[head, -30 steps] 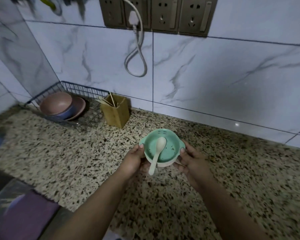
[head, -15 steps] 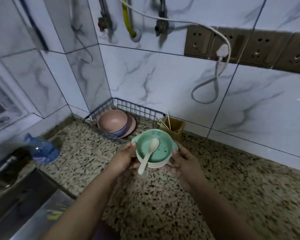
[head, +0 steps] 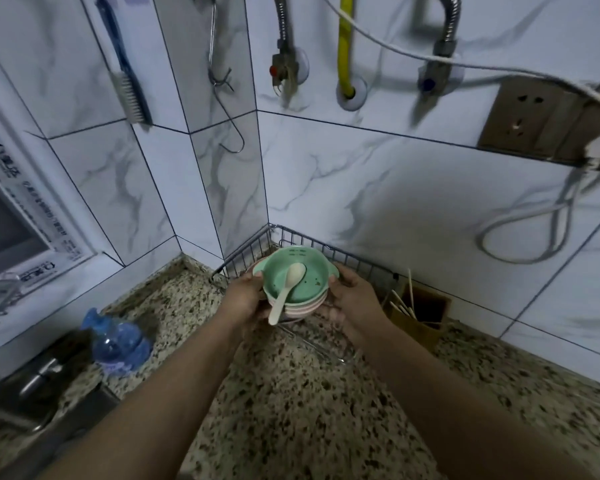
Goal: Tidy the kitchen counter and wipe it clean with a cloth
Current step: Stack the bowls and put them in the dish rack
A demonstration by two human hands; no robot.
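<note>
A small stack of bowls, the top one green (head: 309, 277), sits between my two hands over the wire dish rack (head: 354, 259) in the counter's corner. A cream spoon (head: 286, 292) lies in the green bowl with its handle sticking out toward me. My left hand (head: 245, 299) grips the stack's left side and my right hand (head: 352, 297) grips its right side. The pink bowls inside the rack are mostly hidden behind the stack. No cloth is in view.
A wooden holder with sticks (head: 418, 315) stands right of the rack. A crumpled blue plastic bottle (head: 118, 339) lies at the left beside the sink edge (head: 42, 393). Speckled granite counter (head: 309, 410) spreads in front. Pipes, a brush and sockets hang on the tiled wall.
Both hands have carried the bowl stack left and away from me, from the open counter to over the wire rack. The view has swung left toward the corner.
</note>
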